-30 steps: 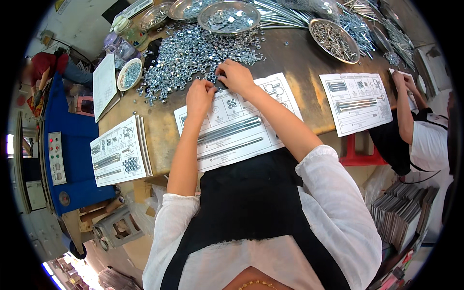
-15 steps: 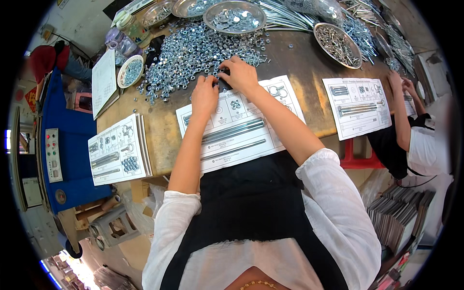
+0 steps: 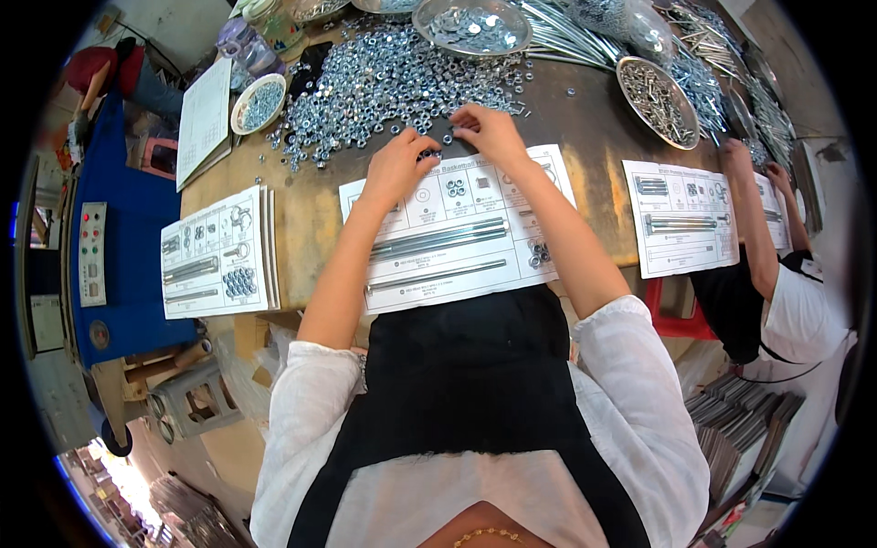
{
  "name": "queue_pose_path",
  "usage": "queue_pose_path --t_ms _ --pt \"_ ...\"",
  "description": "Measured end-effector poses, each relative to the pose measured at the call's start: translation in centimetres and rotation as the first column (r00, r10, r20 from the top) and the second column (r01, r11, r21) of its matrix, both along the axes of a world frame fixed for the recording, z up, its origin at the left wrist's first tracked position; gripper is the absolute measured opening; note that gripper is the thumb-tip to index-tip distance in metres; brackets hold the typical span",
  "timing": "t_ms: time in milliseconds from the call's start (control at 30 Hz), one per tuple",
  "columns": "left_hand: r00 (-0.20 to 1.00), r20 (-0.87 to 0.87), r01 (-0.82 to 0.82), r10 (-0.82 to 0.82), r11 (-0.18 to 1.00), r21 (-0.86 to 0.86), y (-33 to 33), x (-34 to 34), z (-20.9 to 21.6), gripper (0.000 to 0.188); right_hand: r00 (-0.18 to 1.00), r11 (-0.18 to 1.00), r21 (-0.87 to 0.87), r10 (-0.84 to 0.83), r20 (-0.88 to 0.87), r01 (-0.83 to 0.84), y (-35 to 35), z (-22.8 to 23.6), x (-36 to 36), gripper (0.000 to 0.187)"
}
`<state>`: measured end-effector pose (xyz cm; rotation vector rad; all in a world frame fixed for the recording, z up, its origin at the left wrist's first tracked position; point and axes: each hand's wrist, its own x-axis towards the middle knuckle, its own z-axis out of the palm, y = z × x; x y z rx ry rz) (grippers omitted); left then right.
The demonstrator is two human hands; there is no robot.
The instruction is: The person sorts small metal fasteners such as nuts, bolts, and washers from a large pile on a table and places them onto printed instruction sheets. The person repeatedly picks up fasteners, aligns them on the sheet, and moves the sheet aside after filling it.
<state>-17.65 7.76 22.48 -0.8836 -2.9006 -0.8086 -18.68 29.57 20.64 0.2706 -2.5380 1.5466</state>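
My left hand (image 3: 399, 164) is curled at the upper edge of a printed parts sheet (image 3: 438, 268), its fingers closed round a few small metal nuts (image 3: 427, 155). To its right, my right hand (image 3: 493, 135) hovers at the near edge of a big pile of loose nuts (image 3: 379, 82). Thumb and fingertips of that hand are apart, close to a single nut (image 3: 448, 140) on the table; nothing shows between them. Pictures of bolts, nuts and washers cover the sheet, which lies under my forearms.
Beyond the pile stands a metal bowl of washers (image 3: 470, 26); a bowl of small screws (image 3: 656, 102) and long rods (image 3: 571, 36) lie right of it. Stacked sheets (image 3: 219, 253) and a white bowl (image 3: 258, 104) are at left. A co-worker's hands (image 3: 742, 160) are at far right.
My hands have moved apart, the right one shifting right and the left closing over nuts by the sheet's upper edge. The view has shifted slightly.
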Motion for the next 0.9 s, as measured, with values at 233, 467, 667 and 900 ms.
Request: queue_pose_path --t_ms 233,467,667,900 --pt "0.991 -0.109 0.076 -0.077 0.997 -0.017 -0.1 -1.3 -0.9 0.018 0.995 0.955 0.283 -0.074 -0.063 0.089 0.6 0.3 -0.3 0.013" --pt "0.995 -0.064 0.080 -0.076 0.995 0.059 0.0 -1.8 -0.5 0.020 0.990 0.958 0.251 0.141 -0.003 -0.136 -0.2 0.7 -0.4 0.020" --pt "0.977 0.212 -0.035 -0.034 0.948 0.316 0.0 0.4 1.3 0.022 0.990 0.999 0.006 0.051 0.130 -0.052 4.0 4.7 3.7 0.026" --pt "0.917 0.078 0.368 -0.392 0.903 0.220 8.6 10.6 2.2 0.020 0.970 0.981 0.172 0.047 0.240 -0.090 11.0 6.5 15.8 0.023"
